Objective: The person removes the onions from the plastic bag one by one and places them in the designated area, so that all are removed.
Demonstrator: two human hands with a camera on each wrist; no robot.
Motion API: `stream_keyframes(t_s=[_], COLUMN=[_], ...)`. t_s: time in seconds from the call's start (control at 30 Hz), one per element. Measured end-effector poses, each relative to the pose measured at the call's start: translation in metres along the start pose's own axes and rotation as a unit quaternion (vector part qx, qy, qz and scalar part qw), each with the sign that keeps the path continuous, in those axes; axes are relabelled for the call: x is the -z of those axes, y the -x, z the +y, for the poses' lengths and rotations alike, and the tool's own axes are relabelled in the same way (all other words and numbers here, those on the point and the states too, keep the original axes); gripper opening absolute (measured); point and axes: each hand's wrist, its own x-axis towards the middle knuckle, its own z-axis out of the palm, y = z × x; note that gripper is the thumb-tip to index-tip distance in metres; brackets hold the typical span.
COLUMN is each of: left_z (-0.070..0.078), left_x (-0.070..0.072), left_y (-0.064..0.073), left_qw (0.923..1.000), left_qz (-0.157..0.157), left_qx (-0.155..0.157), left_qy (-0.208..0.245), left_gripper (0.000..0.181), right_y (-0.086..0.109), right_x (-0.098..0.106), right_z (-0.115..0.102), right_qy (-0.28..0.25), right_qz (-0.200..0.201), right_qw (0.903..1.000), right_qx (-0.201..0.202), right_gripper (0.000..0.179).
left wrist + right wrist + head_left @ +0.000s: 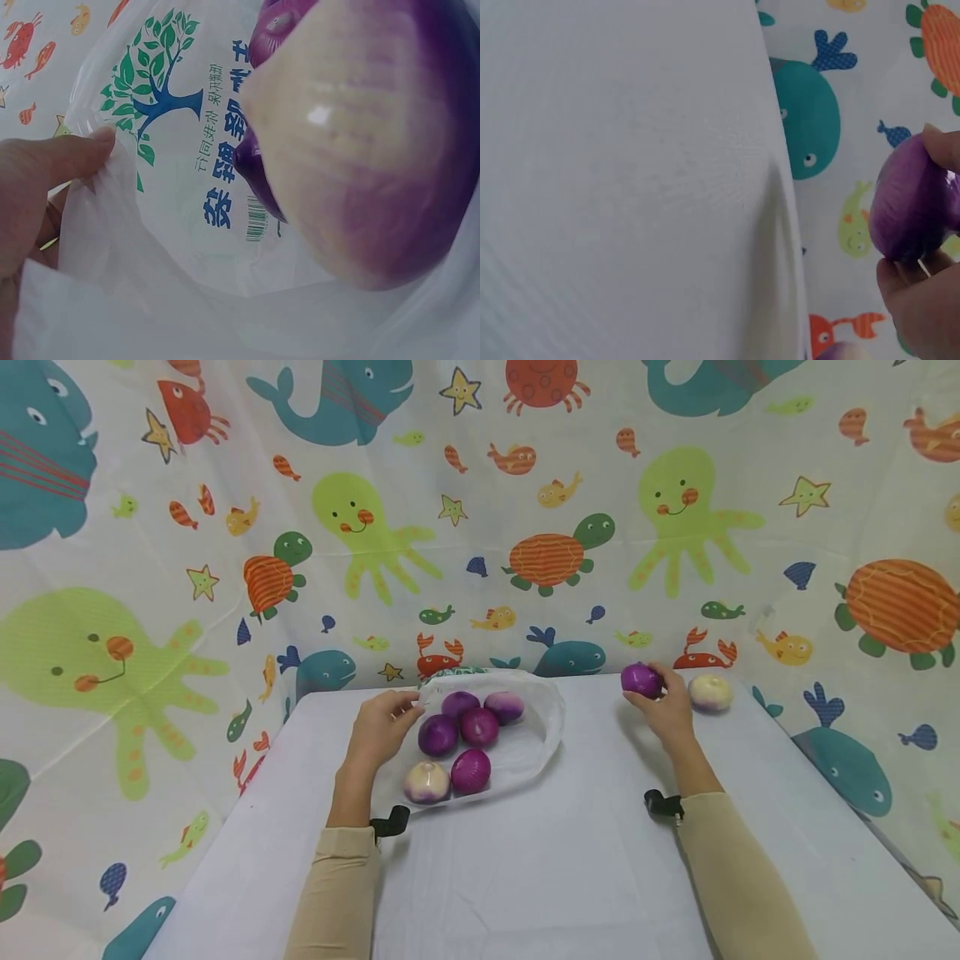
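Observation:
In the head view my left hand [378, 731] is at the left rim of a white plastic bag [534, 735]. The left wrist view shows its thumb and fingers pinching the bag's edge. Several red onions [479, 727] lie in the bag's mouth, with a round cream-and-purple vegetable [427, 782] at the front, which looms large in the left wrist view. At the back right, my right hand [670, 712] grips a red onion [641, 680] between thumb and fingers, above the table. Part of that hand is cut off in the right wrist view.
Another cream-and-purple vegetable [709, 692] sits just right of my right hand, near the back edge. A white cloth covers the table [525, 877]. Behind and beside it hangs a curtain [480, 552] printed with sea animals.

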Motion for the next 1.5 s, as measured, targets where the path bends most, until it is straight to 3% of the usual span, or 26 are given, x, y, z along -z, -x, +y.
stream_keyframes(t_s=[0.2, 0.4, 0.73, 1.1, 1.37, 1.5], left_z=[0.000, 0.000, 0.000, 0.001, 0.000, 0.000], left_x=[0.000, 0.000, -0.001, -0.001, 0.000, 0.000], left_y=[0.001, 0.001, 0.000, 0.000, 0.000, 0.000], left_qw=[1.0000, 1.0000, 1.0000, 1.0000, 1.0000, 1.0000], left_qz=[-0.004, -0.002, 0.001, -0.001, 0.000, 0.000], left_qx=[0.004, -0.002, -0.004, -0.001, -0.002, -0.002], left_qy=[0.000, -0.001, 0.000, 0.000, 0.001, 0.001], left_gripper=[0.033, 0.033, 0.033, 0.033, 0.032, 0.032], right_y=[-0.001, -0.002, -0.002, -0.003, -0.005, -0.004], right_x=[0.009, 0.015, 0.020, 0.021, 0.021, 0.020], right_z=[0.008, 0.016, 0.023, 0.028, 0.030, 0.028], right_qy=[-0.026, -0.015, 0.027, 0.053, 0.055, 0.074], right_qz=[0.024, 0.041, 0.018, -0.011, 0.014, 0.013], right_qw=[0.9977, 0.9965, 0.9928, 0.9934, 0.9934, 0.9947], right_qx=[-0.058, -0.072, -0.116, -0.101, -0.099, -0.070], right_gripper=[0.083, 0.082, 0.086, 0.086, 0.073, 0.070])
